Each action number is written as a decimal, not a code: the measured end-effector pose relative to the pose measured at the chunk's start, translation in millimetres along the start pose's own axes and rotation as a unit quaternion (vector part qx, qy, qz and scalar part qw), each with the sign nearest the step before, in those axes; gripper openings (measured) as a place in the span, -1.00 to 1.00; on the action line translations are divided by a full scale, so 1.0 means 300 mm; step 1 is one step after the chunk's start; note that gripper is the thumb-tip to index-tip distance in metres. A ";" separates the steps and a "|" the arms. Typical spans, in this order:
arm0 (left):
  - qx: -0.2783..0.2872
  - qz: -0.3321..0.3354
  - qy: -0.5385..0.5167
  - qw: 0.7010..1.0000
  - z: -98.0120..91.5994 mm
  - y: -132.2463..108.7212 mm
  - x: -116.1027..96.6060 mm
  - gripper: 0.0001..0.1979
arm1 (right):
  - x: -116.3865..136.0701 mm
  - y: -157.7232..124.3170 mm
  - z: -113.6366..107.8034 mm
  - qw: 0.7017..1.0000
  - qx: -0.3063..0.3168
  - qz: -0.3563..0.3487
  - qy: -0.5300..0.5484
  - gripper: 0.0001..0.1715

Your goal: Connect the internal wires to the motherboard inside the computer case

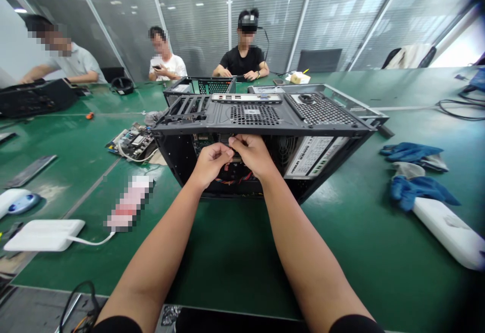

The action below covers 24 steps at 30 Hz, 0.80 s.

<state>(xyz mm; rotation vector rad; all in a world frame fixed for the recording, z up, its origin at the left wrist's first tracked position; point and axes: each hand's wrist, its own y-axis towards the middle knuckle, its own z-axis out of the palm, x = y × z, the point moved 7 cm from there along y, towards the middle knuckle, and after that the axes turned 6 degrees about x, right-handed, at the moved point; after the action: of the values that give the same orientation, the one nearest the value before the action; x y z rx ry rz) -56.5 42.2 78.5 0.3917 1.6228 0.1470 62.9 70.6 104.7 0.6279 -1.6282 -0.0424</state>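
Observation:
A black computer case (pixel 261 112) lies on the green table with its open side toward me and its rear panel facing up. Both of my hands reach into that opening. My left hand (pixel 214 161) is closed, thumb and fingertips pinched together near the middle of the case. Close beside it, my right hand (pixel 252 152) is also closed in a pinch, its fingertips almost touching the left ones. What they pinch is too small and shaded to make out. Coloured wires (pixel 242 178) hang below the hands. A labelled power supply (pixel 314 156) sits inside at the right.
A loose circuit board (pixel 136 138) lies left of the case. A white power bank (pixel 45 235) is cabled to a phone (pixel 131 204). At right are blue gloves (pixel 417 184) and a white device (pixel 449 232). Behind stand more case parts (pixel 333 95); several people sit across the table.

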 end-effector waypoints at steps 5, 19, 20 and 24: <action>-0.008 0.000 0.013 1.000 -0.007 -0.001 0.003 -0.76 | 0.003 0.004 0.002 1.000 -0.010 -0.008 -0.004 -0.68; 0.026 -0.017 -0.010 0.999 0.001 -0.003 -0.001 -0.72 | 0.006 0.000 0.018 0.999 0.008 -0.003 0.045 -0.63; 0.028 -0.022 -0.016 0.999 0.002 -0.003 -0.001 -0.72 | 0.006 0.000 0.020 0.999 0.010 -0.001 0.053 -0.64; 0.002 -0.026 -0.007 1.000 -0.008 -0.003 -0.001 -0.75 | -0.005 0.002 0.010 0.999 -0.015 0.002 0.052 -0.64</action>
<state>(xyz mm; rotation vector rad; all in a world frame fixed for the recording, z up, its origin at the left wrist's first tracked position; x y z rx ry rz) -59.1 41.7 78.7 0.3528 1.6189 0.1015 59.9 70.8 103.2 0.5938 -1.5262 -0.0317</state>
